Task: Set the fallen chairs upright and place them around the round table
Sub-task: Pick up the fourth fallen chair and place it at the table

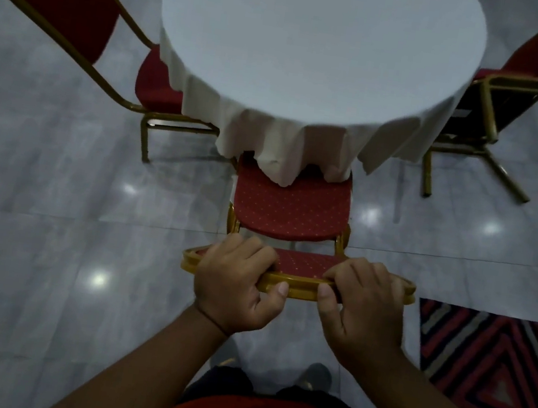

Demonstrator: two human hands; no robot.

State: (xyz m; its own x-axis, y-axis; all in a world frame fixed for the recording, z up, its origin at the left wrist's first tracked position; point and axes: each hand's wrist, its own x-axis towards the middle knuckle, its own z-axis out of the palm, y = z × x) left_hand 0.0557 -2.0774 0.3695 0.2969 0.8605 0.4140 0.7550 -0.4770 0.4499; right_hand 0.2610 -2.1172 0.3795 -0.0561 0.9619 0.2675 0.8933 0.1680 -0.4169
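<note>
Your left hand (235,285) and right hand (360,306) are both closed over the gold top rail of the near chair (291,207), fingers curled over the far side of the rail and thumbs pressed on the near side, side by side with a short stretch of rail between them. That chair stands upright at 6 o'clock of the round bench (317,48), its red dotted seat pushed partly under the hanging edge of the white tablecloth (270,135), which drapes onto the seat's front.

At about 9 o'clock of the bench a second chair (79,21) stands upright, red back toward the upper left, its seat tucked against the cloth and its gold legs on the floor.

At about 3 o'clock a third chair (493,97) does not stand square: the dark underside of its seat and its gold legs face you, the legs splaying toward the lower right, so it leans or lies tipped against the bench side.

The pale glossy floor (52,208) carries bright light spots. A striped red and grey rug (497,367) lies at 4 o'clock of your hands, apart from the near chair.
</note>
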